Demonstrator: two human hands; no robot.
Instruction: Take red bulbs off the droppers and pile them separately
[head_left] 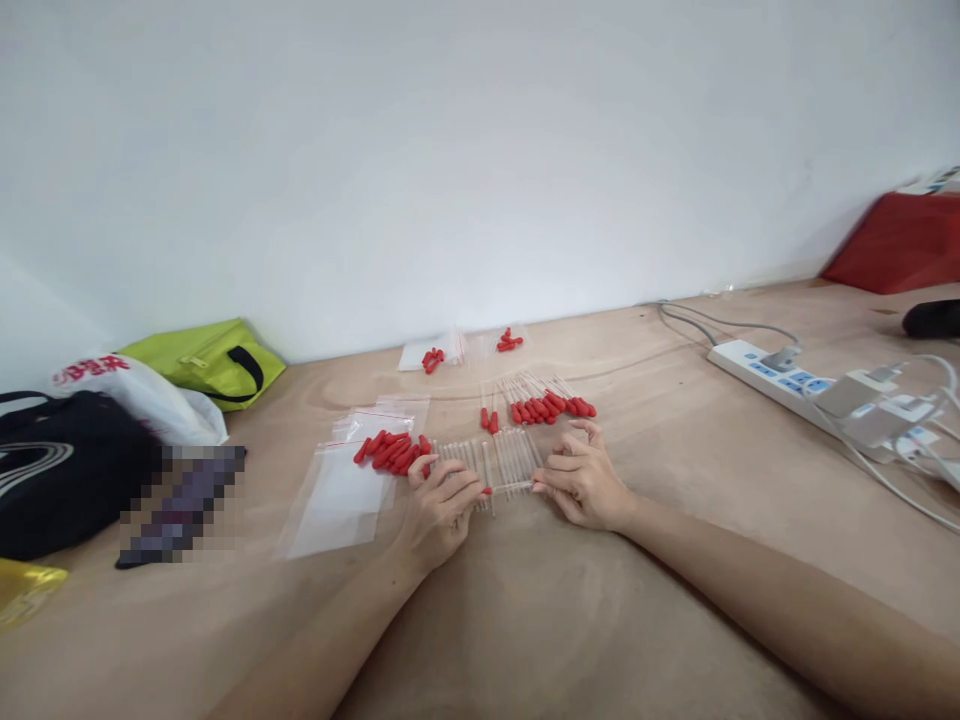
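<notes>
Low over the table, my left hand [442,503] pinches a red rubber bulb, its tip showing at the fingertips. My right hand [581,480] is closed on the far end of a thin glass dropper tube [513,488], which spans level between both hands and meets the bulb. Beneath and behind it lie rows of bare glass tubes [517,452]. A pile of loose red bulbs [391,453] rests on clear zip bags [337,500] beside my left hand. Beyond my hands, droppers with red bulbs fitted [536,410] lie side by side, bulbs toward me.
Small bags with red bulbs [433,360] lie near the wall. At right stands a white power strip [765,370] with plugs and cables. A green bag [210,360], a white plastic bag [150,400] and a black bag [75,470] are at left; a red bag [892,245] is far right.
</notes>
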